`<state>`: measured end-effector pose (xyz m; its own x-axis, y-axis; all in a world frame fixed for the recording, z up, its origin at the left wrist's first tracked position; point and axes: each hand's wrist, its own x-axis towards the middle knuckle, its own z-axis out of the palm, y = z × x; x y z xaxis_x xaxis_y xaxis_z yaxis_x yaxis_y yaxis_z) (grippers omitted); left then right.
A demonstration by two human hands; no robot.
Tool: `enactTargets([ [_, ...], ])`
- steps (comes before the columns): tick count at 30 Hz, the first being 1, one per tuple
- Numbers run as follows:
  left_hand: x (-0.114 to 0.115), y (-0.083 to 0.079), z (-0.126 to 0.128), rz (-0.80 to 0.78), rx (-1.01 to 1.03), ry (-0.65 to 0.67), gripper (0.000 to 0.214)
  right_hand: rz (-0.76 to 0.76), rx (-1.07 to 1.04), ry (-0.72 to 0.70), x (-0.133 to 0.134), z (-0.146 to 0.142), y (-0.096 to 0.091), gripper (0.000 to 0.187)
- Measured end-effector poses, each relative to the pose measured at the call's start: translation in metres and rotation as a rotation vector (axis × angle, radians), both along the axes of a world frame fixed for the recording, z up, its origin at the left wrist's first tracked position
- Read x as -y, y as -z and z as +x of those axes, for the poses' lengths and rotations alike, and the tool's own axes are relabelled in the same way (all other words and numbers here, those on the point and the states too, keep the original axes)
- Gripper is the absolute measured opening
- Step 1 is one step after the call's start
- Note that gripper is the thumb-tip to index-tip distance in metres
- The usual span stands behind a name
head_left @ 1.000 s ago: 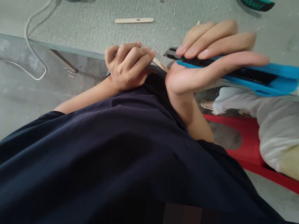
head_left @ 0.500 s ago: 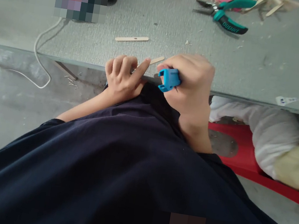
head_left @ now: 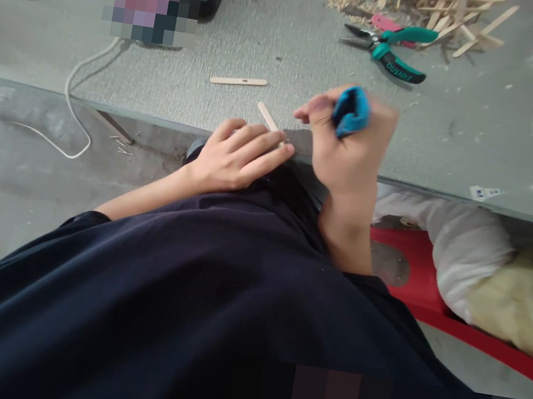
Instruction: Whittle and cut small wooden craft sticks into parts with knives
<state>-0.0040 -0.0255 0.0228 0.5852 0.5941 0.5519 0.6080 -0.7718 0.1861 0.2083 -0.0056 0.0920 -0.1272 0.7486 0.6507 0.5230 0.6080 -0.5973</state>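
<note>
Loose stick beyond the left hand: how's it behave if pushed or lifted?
The loose stick looks thin and wooden, so probably light and fairly stiff. Lying flat, it should slide rather than roll. Its dark mark could be a weak spot.

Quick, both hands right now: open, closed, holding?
Left hand: fingers bent at a wooden stick; thumb hidden, so grip can't be told.
Right hand: closed, holding a blue tool; motion-blurred.
</note>
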Motion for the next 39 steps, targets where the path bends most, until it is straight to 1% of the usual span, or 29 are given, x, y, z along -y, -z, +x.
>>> enactTargets([
  [2,0.003,-0.012,0.001,-0.020,0.021,-0.153,0.051,0.082,-0.202,-0.019,-0.006,-0.002,0.001,0.040],
  [4,0.005,-0.023,0.001,-0.056,0.025,-0.270,0.062,0.186,-0.389,-0.087,-0.012,-0.006,0.001,0.040],
  [5,0.005,-0.027,0.002,-0.073,0.019,-0.295,0.068,0.224,-0.454,-0.133,-0.015,-0.010,0.001,0.040],
  [7,0.003,-0.030,0.003,-0.098,0.003,-0.304,0.076,0.268,-0.542,-0.212,-0.020,-0.018,0.001,0.038],
  [10,-0.002,-0.023,0.008,-0.089,-0.001,-0.295,0.074,0.284,-0.701,-0.266,-0.025,-0.037,0.003,0.040],
  [13,-0.004,-0.010,0.011,-0.038,0.008,-0.303,0.072,0.275,-0.909,-0.295,-0.025,-0.057,0.008,0.054],
  [14,-0.004,-0.006,0.011,-0.020,0.011,-0.304,0.073,0.257,-0.925,-0.292,-0.024,-0.062,0.010,0.056],
  [16,-0.004,0.000,0.010,0.008,0.020,-0.303,0.073,0.221,-0.861,-0.245,-0.021,-0.066,0.012,0.055],
  [19,-0.004,0.005,0.007,0.001,0.032,-0.293,0.071,0.153,-0.667,-0.135,-0.014,-0.060,0.010,0.056],
  [22,-0.005,0.007,0.006,-0.038,0.036,-0.291,0.071,0.118,-0.541,-0.126,-0.009,-0.049,0.004,0.064],
  [24,-0.005,0.007,0.005,-0.055,0.036,-0.295,0.072,0.152,-0.527,-0.170,-0.009,-0.044,0.000,0.069],
  [26,-0.005,0.006,0.005,-0.062,0.036,-0.297,0.071,0.188,-0.598,-0.185,-0.010,-0.043,-0.002,0.074],
  [28,-0.005,0.005,0.006,-0.069,0.037,-0.303,0.070,0.191,-0.698,-0.157,-0.011,-0.046,-0.001,0.077],
  [30,-0.005,0.004,0.006,-0.079,0.037,-0.308,0.068,0.190,-0.735,-0.097,-0.011,-0.048,0.002,0.078],
  [33,-0.005,0.003,0.006,-0.097,0.033,-0.308,0.068,0.216,-0.630,-0.050,-0.010,-0.046,0.008,0.080],
  [35,-0.005,0.002,0.006,-0.095,0.030,-0.312,0.067,0.196,-0.528,-0.037,-0.009,-0.043,0.013,0.075],
  [37,-0.004,0.002,0.005,-0.085,0.021,-0.319,0.065,0.176,-0.488,-0.058,-0.009,-0.039,0.017,0.070],
  [39,-0.004,0.003,0.005,-0.070,0.015,-0.320,0.064,0.198,-0.508,-0.104,-0.010,-0.038,0.019,0.070],
])
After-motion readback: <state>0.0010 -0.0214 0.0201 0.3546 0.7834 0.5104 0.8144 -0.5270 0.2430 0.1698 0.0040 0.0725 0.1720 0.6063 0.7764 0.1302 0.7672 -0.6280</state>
